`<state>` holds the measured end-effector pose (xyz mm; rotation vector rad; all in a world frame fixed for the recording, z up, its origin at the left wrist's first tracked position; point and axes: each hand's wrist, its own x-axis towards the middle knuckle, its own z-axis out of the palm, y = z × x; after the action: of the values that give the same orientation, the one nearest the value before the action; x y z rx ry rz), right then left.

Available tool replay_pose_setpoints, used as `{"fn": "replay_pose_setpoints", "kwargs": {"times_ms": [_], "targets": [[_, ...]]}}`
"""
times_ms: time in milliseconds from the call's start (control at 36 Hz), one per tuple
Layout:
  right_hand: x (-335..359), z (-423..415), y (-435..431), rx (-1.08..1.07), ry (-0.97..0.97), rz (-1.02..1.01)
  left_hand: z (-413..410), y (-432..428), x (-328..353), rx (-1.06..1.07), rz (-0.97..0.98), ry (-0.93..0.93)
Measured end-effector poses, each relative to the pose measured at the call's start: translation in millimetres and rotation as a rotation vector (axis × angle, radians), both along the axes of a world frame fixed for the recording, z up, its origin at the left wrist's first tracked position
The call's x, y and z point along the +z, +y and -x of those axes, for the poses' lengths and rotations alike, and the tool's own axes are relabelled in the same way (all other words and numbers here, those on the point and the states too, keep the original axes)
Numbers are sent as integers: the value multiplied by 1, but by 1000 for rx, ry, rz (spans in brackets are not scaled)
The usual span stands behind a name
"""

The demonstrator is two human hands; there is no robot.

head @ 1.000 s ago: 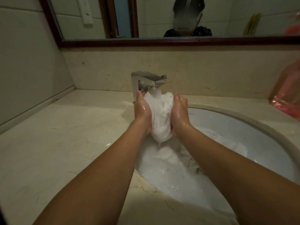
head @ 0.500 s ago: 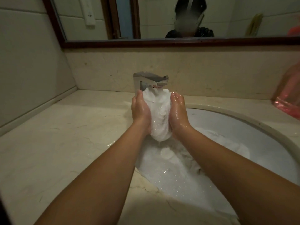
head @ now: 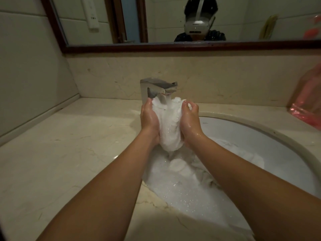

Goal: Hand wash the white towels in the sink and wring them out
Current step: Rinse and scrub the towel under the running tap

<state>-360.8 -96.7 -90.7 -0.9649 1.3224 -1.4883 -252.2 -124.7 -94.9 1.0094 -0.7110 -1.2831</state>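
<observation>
Right hand has shifted outward, spreading towel beneath faucet.

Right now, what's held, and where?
One bunched towel, under the faucet: left hand grips its left side, right hand its right side.

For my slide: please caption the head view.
Left hand and right hand hold a white towel under the faucet above the sink.

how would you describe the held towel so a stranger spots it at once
Find the round white sink, then the chrome faucet at its back edge. Right under the spout, a bunched white towel is held between the left hand and right hand. Unlike the other towels lying in the soapy basin below, it is lifted up.
</observation>
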Motion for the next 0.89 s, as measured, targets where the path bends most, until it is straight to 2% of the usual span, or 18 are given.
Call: {"fn": "replay_pose_setpoints", "kwargs": {"times_ms": [278, 889], "targets": [[-6, -3, -3, -31, 62, -4, 1, 4, 3, -28, 19, -28], [-9, -3, -5, -23, 66, -6, 4, 13, 12, -28, 18, -21]]}}
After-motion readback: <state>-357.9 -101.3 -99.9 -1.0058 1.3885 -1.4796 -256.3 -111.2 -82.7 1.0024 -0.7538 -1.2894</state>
